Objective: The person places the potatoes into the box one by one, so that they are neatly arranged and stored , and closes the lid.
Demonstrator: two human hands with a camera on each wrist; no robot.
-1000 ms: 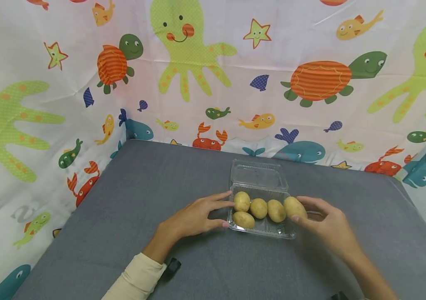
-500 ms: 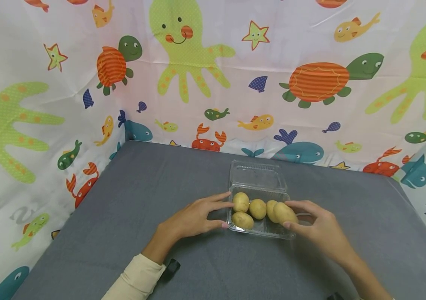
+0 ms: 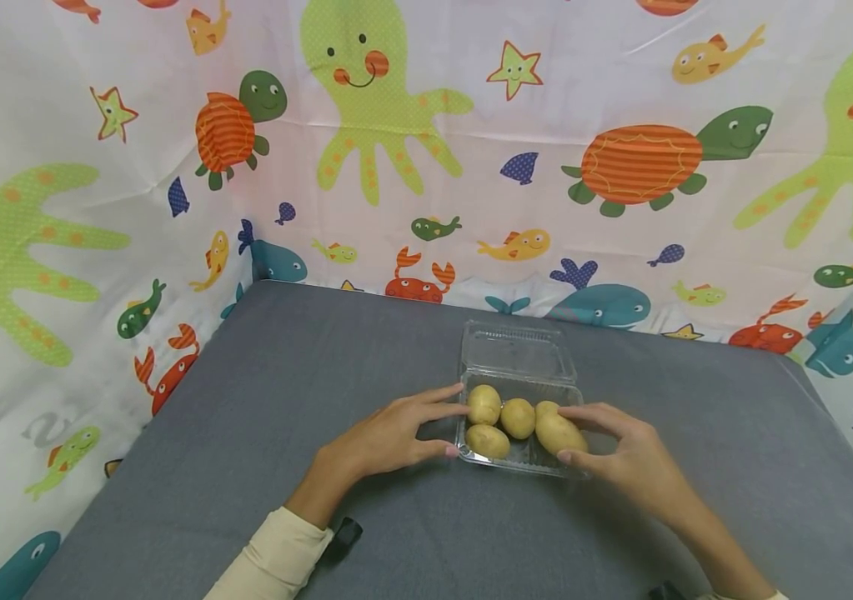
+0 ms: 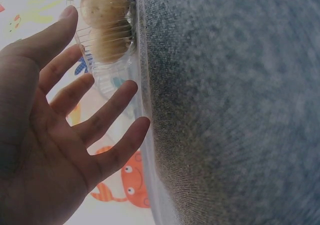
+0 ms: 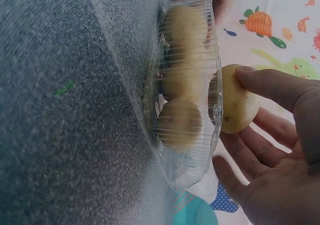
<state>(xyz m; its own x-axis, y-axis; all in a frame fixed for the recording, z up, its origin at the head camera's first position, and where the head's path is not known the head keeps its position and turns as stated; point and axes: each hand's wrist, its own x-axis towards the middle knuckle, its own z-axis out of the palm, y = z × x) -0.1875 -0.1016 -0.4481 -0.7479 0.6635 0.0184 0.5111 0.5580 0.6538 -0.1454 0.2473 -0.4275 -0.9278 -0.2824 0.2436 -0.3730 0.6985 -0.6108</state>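
A clear plastic clamshell container [image 3: 519, 467] sits on the grey cloth with its lid [image 3: 518, 350] laid back. Several potatoes [image 3: 519, 418] lie inside it. At its left side is my left hand [image 3: 396, 433], fingers extended, the thumb and fingertips at the container's edge. My right hand [image 3: 632, 446] pinches another potato [image 3: 561, 433] between thumb and fingers, over the right part of the container. In the right wrist view this held potato [image 5: 239, 102] is at the rim, higher than those inside. It partly covers one potato [image 3: 546, 410] in the head view.
The grey cloth [image 3: 321, 358] stretches around the container on every side. Behind and at both sides hangs a white curtain [image 3: 471, 192] printed with sea animals. A black strap piece [image 3: 343, 537] shows at the left wrist.
My right hand has carried its potato leftward, from the container's right edge to over the potato at the right inside. The left hand and the container have stayed in place.
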